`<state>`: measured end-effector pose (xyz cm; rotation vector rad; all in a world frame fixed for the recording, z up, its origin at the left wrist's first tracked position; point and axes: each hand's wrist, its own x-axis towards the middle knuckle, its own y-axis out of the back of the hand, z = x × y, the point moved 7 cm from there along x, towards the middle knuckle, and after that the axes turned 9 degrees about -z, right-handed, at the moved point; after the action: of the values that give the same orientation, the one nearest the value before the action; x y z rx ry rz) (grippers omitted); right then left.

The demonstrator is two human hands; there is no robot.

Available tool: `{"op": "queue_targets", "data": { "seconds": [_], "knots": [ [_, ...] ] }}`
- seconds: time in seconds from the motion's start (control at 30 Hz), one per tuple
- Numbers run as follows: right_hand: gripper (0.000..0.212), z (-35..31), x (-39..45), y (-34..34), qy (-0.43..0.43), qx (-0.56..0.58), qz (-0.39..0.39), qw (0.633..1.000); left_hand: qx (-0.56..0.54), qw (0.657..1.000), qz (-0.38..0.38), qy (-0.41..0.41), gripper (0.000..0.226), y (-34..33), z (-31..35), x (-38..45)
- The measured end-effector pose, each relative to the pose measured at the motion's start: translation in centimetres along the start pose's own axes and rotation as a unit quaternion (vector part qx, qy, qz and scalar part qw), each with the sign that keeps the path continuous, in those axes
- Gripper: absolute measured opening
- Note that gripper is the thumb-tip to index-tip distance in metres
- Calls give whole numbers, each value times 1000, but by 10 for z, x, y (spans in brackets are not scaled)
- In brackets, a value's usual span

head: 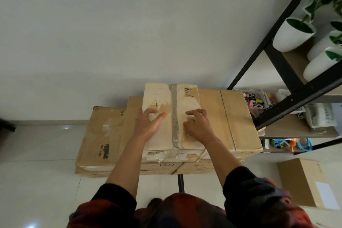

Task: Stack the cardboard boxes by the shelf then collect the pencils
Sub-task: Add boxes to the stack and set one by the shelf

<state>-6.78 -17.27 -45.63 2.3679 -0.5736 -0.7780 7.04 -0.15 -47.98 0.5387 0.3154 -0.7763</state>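
Observation:
A pale taped cardboard box [162, 96] sits on top of a stack of brown cardboard boxes [231, 116] against the wall, left of the shelf. My left hand [149, 122] lies flat on the top box's left half, fingers spread. My right hand [197, 123] rests on its right half, fingers curled against the cardboard beside the tape strip. A wider box [100, 135] sticks out at the left, lower in the stack. One more brown box [305, 181] stands alone on the floor at the lower right. Pencils cannot be made out.
A black-framed shelf [288, 72] stands to the right, with white plant pots [290, 37] on an upper level, bins of small coloured items [255, 100], a white telephone [318, 114] and blue cables [303, 144] lower down. White tiled floor [37, 181] extends to the left.

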Motion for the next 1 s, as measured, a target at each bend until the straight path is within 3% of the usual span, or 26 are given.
{"op": "queue_targets", "data": {
  "seconds": [0.1, 0.2, 0.27, 0.37, 0.5, 0.6, 0.83, 1.0],
  "knots": [
    [51, 16, 6, -13, -19, -48, -31, 998, 40, 997, -60, 10, 68, -23, -18, 12],
    [58, 37, 5, -31, -62, -130, -91, 985, 225, 962, -142, 56, 83, -51, -39, 14],
    [64, 52, 2, -39, -73, -154, -121, 978, 293, 940, -160, 65, 94, -59, -44, 12],
    [72, 63, 0, -42, -60, -182, -149, 970, 329, 924, -183, 69, 111, -62, -47, 12],
    [59, 64, 4, -33, -70, -156, -154, 973, 363, 905, -206, 83, 124, -62, -49, 17],
    [44, 64, -2, -23, -84, -87, -136, 983, 382, 898, -199, 90, 127, -64, -51, 22],
    [53, 75, -32, -18, -123, 43, -118, 984, 382, 906, -169, 76, 126, -62, -46, 24],
    [44, 86, -67, -15, -112, 106, -80, 985, 373, 917, -133, 48, 101, -84, -23, 1]
  ]
}}
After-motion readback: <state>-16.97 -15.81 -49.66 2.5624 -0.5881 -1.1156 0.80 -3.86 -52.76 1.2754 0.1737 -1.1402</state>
